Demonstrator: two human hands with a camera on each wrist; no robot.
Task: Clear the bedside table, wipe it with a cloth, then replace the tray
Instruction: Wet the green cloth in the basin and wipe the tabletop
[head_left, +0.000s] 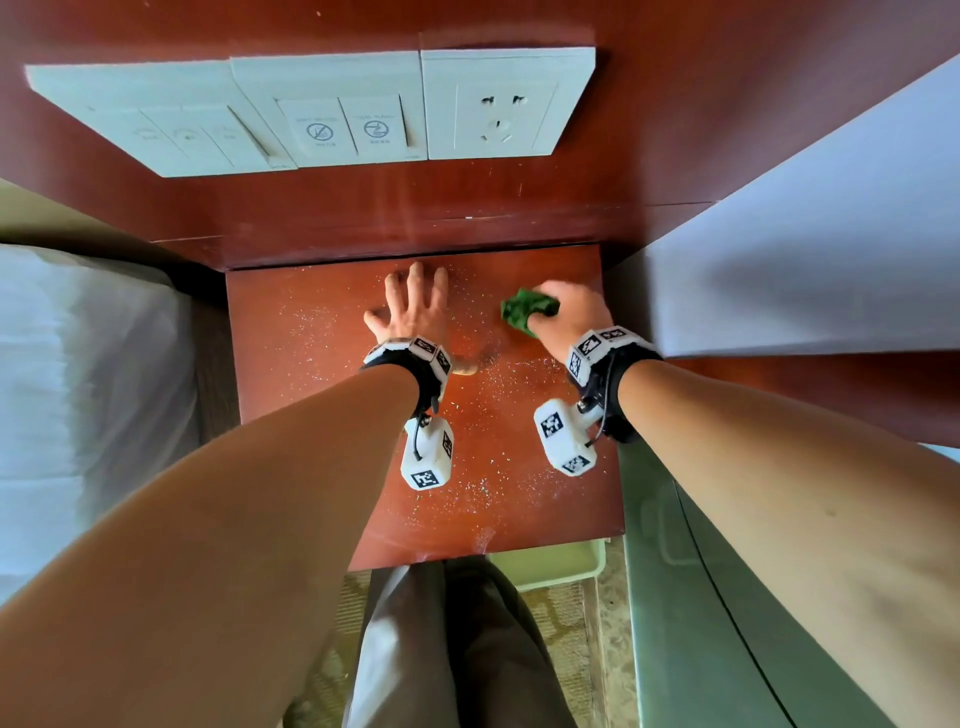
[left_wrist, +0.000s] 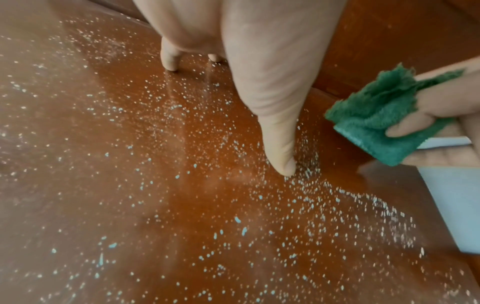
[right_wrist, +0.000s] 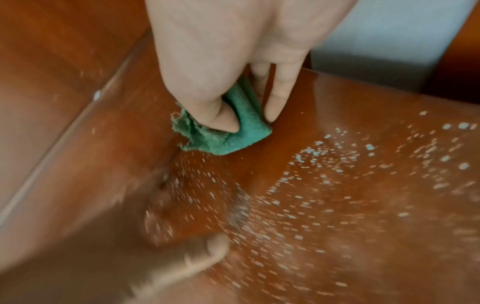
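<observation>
The red-brown bedside table (head_left: 311, 364) carries many fine white specks (left_wrist: 233, 205) across its top. My right hand (head_left: 566, 312) grips a bunched green cloth (head_left: 527, 309) and holds it down on the back right of the top; the same cloth (right_wrist: 228, 135) shows pinched under thumb and fingers in the right wrist view, and the cloth (left_wrist: 381, 115) at the right edge of the left wrist view. My left hand (head_left: 413, 306) lies flat on the back middle of the table, fingers spread and straight, thumb (left_wrist: 280, 144) touching the wood.
A wooden panel (head_left: 363, 208) with white switch plates (head_left: 322, 114) and a socket (head_left: 501, 104) rises behind the table. A bed with white linen (head_left: 78, 389) lies left, another white surface (head_left: 831, 249) right. A pale green tray (head_left: 550, 564) sits on the floor below the front edge.
</observation>
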